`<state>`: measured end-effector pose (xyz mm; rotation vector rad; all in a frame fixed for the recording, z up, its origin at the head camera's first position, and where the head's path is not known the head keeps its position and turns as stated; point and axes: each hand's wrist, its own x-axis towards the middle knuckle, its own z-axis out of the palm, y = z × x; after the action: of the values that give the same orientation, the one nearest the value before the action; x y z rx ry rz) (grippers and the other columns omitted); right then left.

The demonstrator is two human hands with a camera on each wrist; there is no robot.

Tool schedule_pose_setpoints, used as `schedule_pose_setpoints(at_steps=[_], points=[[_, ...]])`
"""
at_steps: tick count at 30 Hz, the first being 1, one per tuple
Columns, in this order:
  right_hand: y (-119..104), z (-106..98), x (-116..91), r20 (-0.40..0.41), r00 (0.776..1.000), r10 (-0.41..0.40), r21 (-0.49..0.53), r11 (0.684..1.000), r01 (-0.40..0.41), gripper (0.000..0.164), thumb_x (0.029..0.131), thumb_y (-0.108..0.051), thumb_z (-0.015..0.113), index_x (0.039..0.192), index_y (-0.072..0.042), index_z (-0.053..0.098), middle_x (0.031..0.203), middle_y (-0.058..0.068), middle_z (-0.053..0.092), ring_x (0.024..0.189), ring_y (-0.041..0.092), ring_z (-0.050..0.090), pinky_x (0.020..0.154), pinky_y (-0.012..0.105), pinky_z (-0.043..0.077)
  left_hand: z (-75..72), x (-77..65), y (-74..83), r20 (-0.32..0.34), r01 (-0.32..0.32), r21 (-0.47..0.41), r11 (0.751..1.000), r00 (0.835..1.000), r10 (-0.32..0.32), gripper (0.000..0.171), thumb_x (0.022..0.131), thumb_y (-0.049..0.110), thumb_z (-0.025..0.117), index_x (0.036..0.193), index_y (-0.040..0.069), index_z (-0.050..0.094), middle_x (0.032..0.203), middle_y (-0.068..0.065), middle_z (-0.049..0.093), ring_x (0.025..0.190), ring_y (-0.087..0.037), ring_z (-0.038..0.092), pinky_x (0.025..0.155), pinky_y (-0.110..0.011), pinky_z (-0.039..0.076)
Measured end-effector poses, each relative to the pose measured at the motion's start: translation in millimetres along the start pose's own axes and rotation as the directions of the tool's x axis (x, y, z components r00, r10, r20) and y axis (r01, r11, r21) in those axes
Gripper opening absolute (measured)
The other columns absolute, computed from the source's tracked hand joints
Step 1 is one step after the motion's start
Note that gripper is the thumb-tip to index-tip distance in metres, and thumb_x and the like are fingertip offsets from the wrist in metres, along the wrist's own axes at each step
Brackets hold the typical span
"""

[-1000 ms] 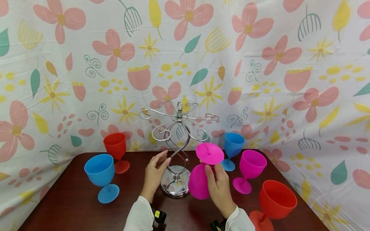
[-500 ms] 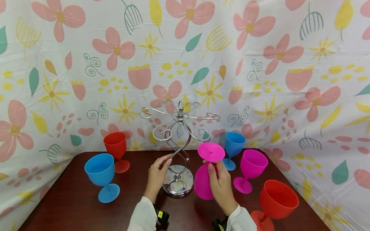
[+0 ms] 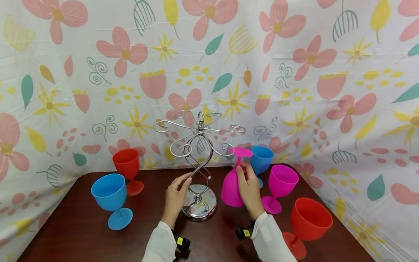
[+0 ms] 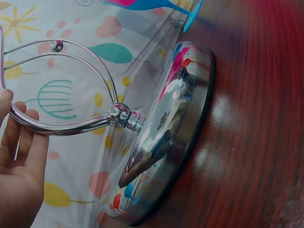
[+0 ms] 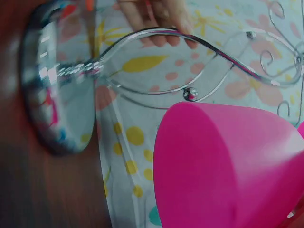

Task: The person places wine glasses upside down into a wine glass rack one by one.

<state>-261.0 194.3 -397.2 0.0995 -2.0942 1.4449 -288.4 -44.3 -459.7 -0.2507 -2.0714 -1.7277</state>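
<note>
Goblet [image 3: 231, 189] (pink, inverted): clamped between thumb and fingers of the right hand [image 3: 250, 191], clear of the table [image 3: 75, 225]. Left hand [image 3: 176, 198] pinches the upright rack [image 3: 198, 198], just beside. Outward: upright cups [image 3: 109, 193], two left, three right. Behind: floral cloth [image 3: 121, 92].

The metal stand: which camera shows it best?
The head view: the metal stand shows nearly whole, top to base. The left wrist view shows only base and lower part; the right wrist view crops part of the top.

Left hand [image 4: 21, 178] on a chrome stand [image 4: 118, 115], 1 blue goblet [image 4: 148, 4] beyond its round base [image 4: 166, 130]
</note>
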Motion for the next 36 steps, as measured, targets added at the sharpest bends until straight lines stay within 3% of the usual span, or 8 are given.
schedule_pose_setpoints(at_steps=[6,12,18,23,25,30,32,36], points=[[-7,12,39,-0.036,0.991,0.127,0.121,0.985,-0.122,0.033,0.106,-0.033,0.051,0.126,-0.007,0.059,0.123,0.010,0.063,0.112,0.021,0.054,0.094,0.036,0.043,-0.7,0.0,-0.3,0.008,0.010,-0.008,1.000,1.000,-0.010,0.026,0.096,0.039,0.068,0.119,0.028,0.075,0.107,0.010,0.070,0.099,-0.012,0.061,0.086,-0.035,0.047],[-18,21,72,-0.054,0.992,0.118,0.244,0.964,-0.102,0.036,0.107,-0.030,0.050,0.130,-0.003,0.056,0.129,0.013,0.061,0.117,0.021,0.053,0.098,0.031,0.043,-1.0,1.7,-2.3,0.022,0.011,-0.016,1.000,1.000,-0.011,0.028,0.096,0.039,0.067,0.120,0.026,0.074,0.108,0.010,0.070,0.100,-0.012,0.062,0.087,-0.035,0.048],[-30,33,96,-0.009,0.995,0.102,0.219,0.971,-0.098,0.040,0.106,-0.035,0.050,0.133,-0.007,0.057,0.128,0.010,0.060,0.116,0.021,0.052,0.100,0.035,0.043,-3.9,2.7,-4.4,0.005,0.003,-0.006,1.000,1.000,-0.003,0.027,0.096,0.039,0.068,0.119,0.027,0.075,0.104,0.011,0.070,0.096,-0.010,0.062,0.084,-0.031,0.048],[-44,40,113,0.015,0.991,0.131,0.182,0.974,-0.131,0.039,0.105,-0.040,0.051,0.132,-0.014,0.062,0.122,0.009,0.062,0.108,0.019,0.056,0.087,0.029,0.048,-4.2,1.8,-4.5,0.009,0.000,0.002,1.000,1.000,0.000,0.025,0.096,0.039,0.069,0.118,0.029,0.075,0.102,0.011,0.069,0.091,-0.011,0.062,0.080,-0.028,0.049],[-50,43,120,0.018,0.995,0.102,0.165,0.981,-0.104,0.037,0.105,-0.037,0.051,0.129,-0.010,0.062,0.118,0.013,0.065,0.106,0.022,0.058,0.085,0.029,0.047,-3.5,1.5,-4.5,0.014,0.002,0.003,1.000,1.000,-0.002,0.025,0.096,0.039,0.069,0.117,0.029,0.075,0.101,0.011,0.069,0.090,-0.011,0.062,0.079,-0.028,0.049],[-58,53,131,0.065,0.998,0.018,0.123,0.992,-0.026,0.035,0.105,-0.033,0.052,0.124,-0.005,0.062,0.122,0.011,0.066,0.114,0.020,0.055,0.100,0.030,0.038,-1.8,1.7,-4.4,0.012,-0.006,0.005,1.000,1.000,0.006,0.025,0.096,0.039,0.068,0.117,0.029,0.075,0.101,0.011,0.069,0.090,-0.011,0.062,0.078,-0.028,0.049],[-59,56,133,0.086,0.995,0.046,0.118,0.991,-0.056,0.036,0.104,-0.037,0.052,0.124,-0.009,0.062,0.121,0.007,0.066,0.113,0.019,0.054,0.104,0.035,0.037,-1.5,1.6,-4.2,0.010,-0.011,0.001,1.000,1.000,0.011,0.024,0.096,0.038,0.068,0.117,0.029,0.075,0.100,0.011,0.069,0.088,-0.012,0.061,0.076,-0.028,0.048],[-59,60,136,0.098,0.990,0.106,0.089,0.989,-0.115,0.038,0.102,-0.043,0.054,0.124,-0.013,0.063,0.120,0.005,0.066,0.117,0.021,0.054,0.115,0.047,0.021,-1.4,1.5,-5.0,0.019,-0.010,-0.002,1.000,1.000,0.010,0.024,0.096,0.038,0.068,0.117,0.029,0.075,0.100,0.011,0.069,0.088,-0.011,0.062,0.076,-0.027,0.049]])
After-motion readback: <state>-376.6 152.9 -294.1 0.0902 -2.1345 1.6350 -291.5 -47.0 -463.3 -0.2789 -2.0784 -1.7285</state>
